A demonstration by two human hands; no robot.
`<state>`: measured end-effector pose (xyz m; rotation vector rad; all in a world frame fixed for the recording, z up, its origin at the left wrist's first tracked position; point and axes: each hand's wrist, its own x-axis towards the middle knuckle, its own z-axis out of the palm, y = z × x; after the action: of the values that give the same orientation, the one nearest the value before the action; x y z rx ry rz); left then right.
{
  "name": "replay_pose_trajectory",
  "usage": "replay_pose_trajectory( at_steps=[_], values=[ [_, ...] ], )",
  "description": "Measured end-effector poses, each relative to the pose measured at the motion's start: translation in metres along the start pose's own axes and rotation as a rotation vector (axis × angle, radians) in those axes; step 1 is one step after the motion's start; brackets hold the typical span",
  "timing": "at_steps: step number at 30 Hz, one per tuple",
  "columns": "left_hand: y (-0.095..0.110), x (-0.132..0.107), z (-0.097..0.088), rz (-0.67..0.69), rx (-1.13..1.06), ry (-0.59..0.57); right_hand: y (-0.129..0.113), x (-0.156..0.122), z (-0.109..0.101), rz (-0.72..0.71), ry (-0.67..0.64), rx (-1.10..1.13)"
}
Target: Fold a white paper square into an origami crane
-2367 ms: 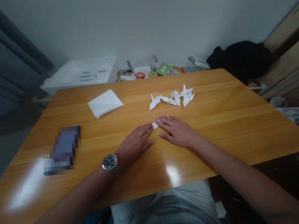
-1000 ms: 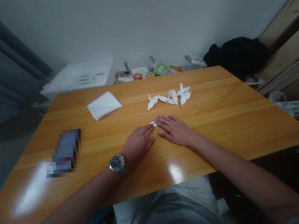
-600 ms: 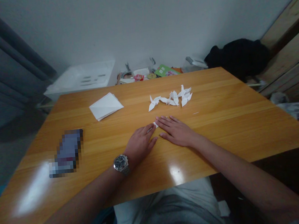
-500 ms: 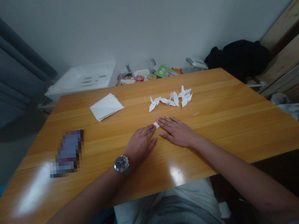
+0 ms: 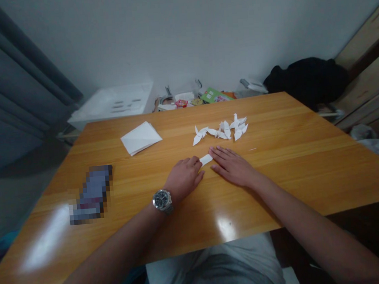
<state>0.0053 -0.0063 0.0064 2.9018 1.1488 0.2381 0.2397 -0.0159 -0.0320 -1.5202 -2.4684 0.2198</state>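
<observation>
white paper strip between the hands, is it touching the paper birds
Apart: the head view shows bare wooden tabletop between the white paper strip and the paper birds beyond it.

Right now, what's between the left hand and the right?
A white paper strip, shown in the head view: one end at the left hand, the other at the right hand.

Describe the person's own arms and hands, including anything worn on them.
The left hand and right hand are both ungloved, and no sleeve shows on either forearm. On the left wrist is a silver-coloured watch with a round dark dial and a metal bracelet. Nothing is worn on the right wrist. No rings can be made out.
</observation>
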Motion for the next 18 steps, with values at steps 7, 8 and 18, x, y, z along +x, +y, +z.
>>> replay_pose_trajectory(
  at_steps=[7,8,18],
  values=[
    [0.001,-0.001,0.000,0.030,0.069,-0.006,0.001,0.000,0.001,0.005,-0.004,0.008],
    [0.000,-0.002,0.000,0.031,0.070,-0.009,0.001,0.000,0.001,0.005,-0.004,0.011],
    [-0.009,-0.009,0.006,-0.007,0.064,0.030,0.005,0.001,-0.001,-0.030,0.011,0.029]
  ],
)
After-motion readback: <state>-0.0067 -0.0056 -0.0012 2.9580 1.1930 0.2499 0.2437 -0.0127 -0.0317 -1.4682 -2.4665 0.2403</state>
